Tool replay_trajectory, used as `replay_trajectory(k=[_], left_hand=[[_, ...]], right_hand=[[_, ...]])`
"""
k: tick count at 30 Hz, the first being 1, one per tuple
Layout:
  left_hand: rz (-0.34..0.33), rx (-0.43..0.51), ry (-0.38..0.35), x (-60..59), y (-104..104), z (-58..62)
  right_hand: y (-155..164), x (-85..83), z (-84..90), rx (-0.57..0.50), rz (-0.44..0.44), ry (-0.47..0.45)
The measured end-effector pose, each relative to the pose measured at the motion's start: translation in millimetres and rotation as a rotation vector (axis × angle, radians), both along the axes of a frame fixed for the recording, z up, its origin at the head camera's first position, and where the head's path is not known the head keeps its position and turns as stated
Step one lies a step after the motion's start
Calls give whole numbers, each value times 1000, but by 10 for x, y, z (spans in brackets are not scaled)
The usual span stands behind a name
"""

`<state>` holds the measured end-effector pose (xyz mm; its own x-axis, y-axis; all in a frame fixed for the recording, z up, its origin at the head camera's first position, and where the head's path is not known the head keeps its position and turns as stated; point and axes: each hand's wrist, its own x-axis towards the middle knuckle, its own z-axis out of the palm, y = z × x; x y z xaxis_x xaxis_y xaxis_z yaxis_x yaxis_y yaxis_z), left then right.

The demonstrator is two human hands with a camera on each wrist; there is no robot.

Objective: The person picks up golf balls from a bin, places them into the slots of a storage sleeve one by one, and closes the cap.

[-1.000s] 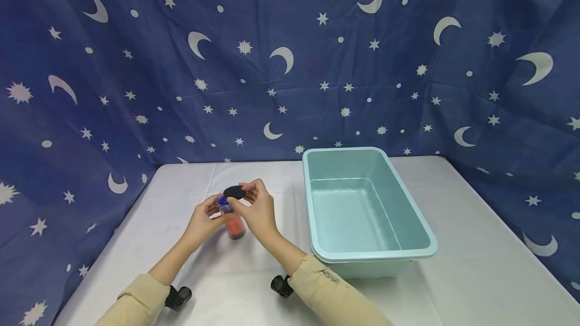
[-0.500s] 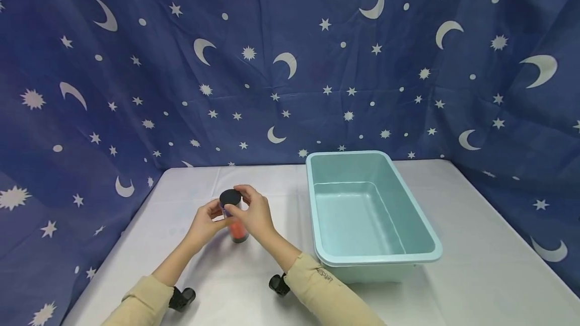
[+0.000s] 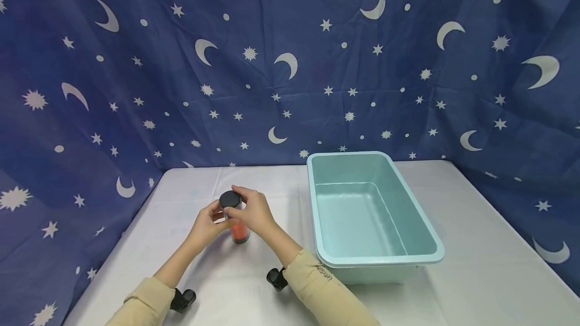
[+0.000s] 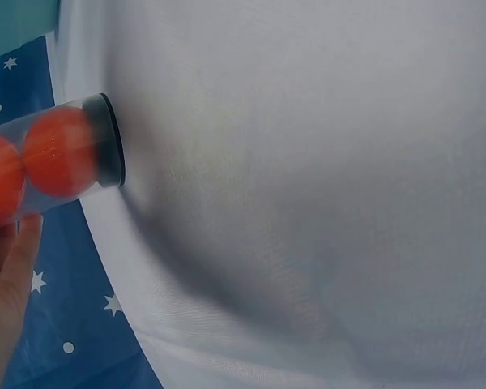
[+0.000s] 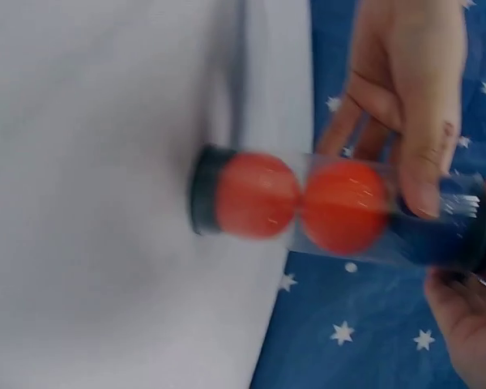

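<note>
A clear tube [image 3: 239, 230] with a black base stands upright between the hands; whether it touches the table cannot be told. Two orange balls [image 5: 344, 206] and a dark blue ball [image 5: 425, 231] show through its wall. On its top end sits a black lid [image 3: 230, 198]. My left hand [image 3: 206, 224] grips the tube's upper part, its thumb across the front. The right hand [image 3: 255, 211] holds the lid's rim between thumb and fingers. In the left wrist view, the tube's lower end [image 4: 61, 152] shows beside the left fingers, its top cut off.
To the right, a light blue plastic bin [image 3: 376, 260] stands on the white-covered table [image 3: 462, 245]. A dark blue curtain [image 3: 317, 64] with moons and stars hangs behind and at the sides. Black wrist devices [image 3: 183, 300] sit under both forearms.
The right hand has brought the black lid down from a tilt onto the tube's top, where it now lies level. The blue ball is now covered from above. The view has shifted slightly.
</note>
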<state>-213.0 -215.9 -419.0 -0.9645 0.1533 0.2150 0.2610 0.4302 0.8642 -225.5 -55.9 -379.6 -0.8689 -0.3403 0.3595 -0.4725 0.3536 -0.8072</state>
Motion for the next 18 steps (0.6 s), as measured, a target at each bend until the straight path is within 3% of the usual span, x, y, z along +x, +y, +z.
replay_trajectory(k=[4, 18], left_hand=[[-9, 7, 5, 0, -3, -15], [-28, 34, -10, -9, 9, -20]], right_hand=[[25, -45, 91, 162, 20, 58], [49, -130, 286, 484, 89, 98]])
